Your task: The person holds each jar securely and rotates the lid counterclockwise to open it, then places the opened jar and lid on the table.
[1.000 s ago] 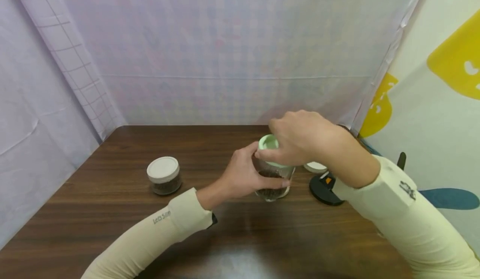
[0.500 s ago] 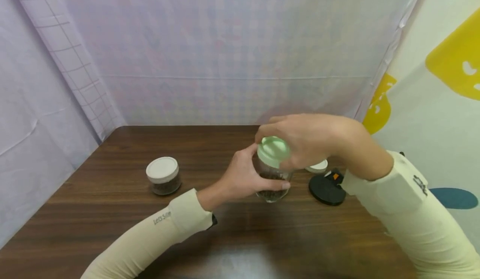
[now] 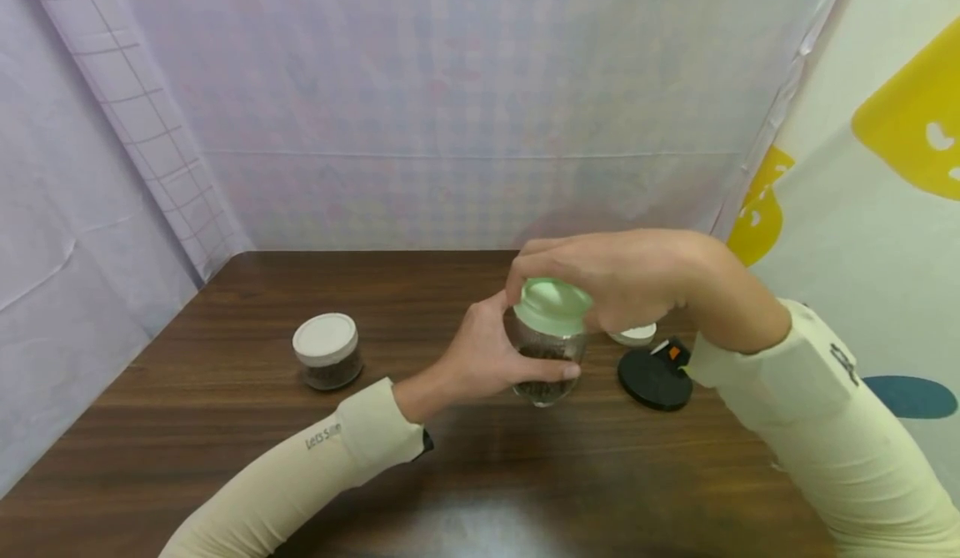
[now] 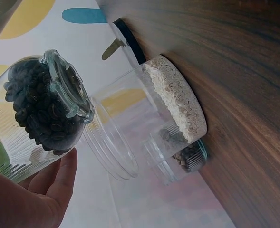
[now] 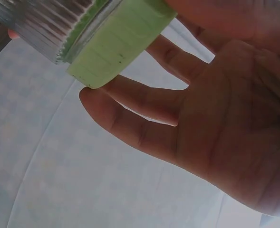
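A ribbed glass jar of dark, glossy beans is held up, tilted, over the table. My left hand grips it round the side, thumb across the front. On its mouth sits a pale green lid; my right hand reaches over and grips its rim. In the right wrist view, fingertips touch the lid's edge while the palm stays apart. In the left wrist view, the jar's thick base hangs clear of the wood.
A white-lidded jar with dark contents stands left. Right of my hands are a black round base and a white lid. The left wrist view shows a clear container of pale flaky grains and a small glass jar behind it.
My right hand has turned round the lid and its wrist has swung right, uncovering more of the green top. The left hand keeps its grip, nearly still.
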